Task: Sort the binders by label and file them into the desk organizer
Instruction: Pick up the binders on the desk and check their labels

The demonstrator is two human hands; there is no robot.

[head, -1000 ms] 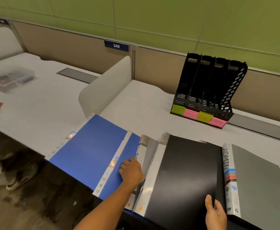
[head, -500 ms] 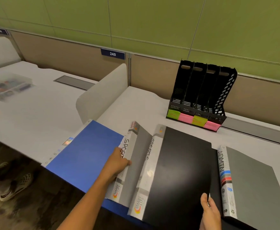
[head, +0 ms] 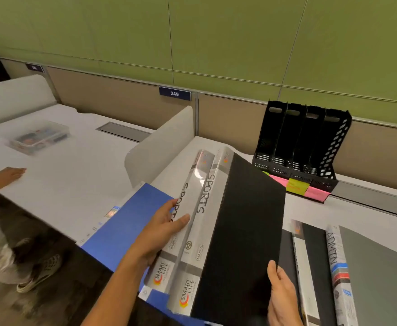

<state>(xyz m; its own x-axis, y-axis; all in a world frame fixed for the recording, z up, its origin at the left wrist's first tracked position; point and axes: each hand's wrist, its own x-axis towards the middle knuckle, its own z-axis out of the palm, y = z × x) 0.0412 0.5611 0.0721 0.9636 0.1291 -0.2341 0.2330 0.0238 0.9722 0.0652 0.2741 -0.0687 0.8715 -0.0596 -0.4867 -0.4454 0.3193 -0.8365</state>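
Over a blue folder (head: 127, 222), two SPORTS binders (head: 244, 220) were held together, tilted above the desk (head: 75, 184). The outer spine was clamped by the left hand (head: 167, 228), thumb laid across it. The black cover's near corner was pinched by the right hand (head: 281, 295), thumb on top; the desk organizer (head: 298, 142) was seen well behind, an ADMIN binder (head: 376, 274) flat at the right.

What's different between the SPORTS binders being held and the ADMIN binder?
The SPORTS binders are held tilted above the desk by the left hand and right hand; the ADMIN binder lies flat on it, untouched. The SPORTS cover that shows is black; the ADMIN cover is grey. The ADMIN spine has blue and red stripes; the SPORTS spines show an orange logo. All have pale lettered spines, and none is in the organizer.
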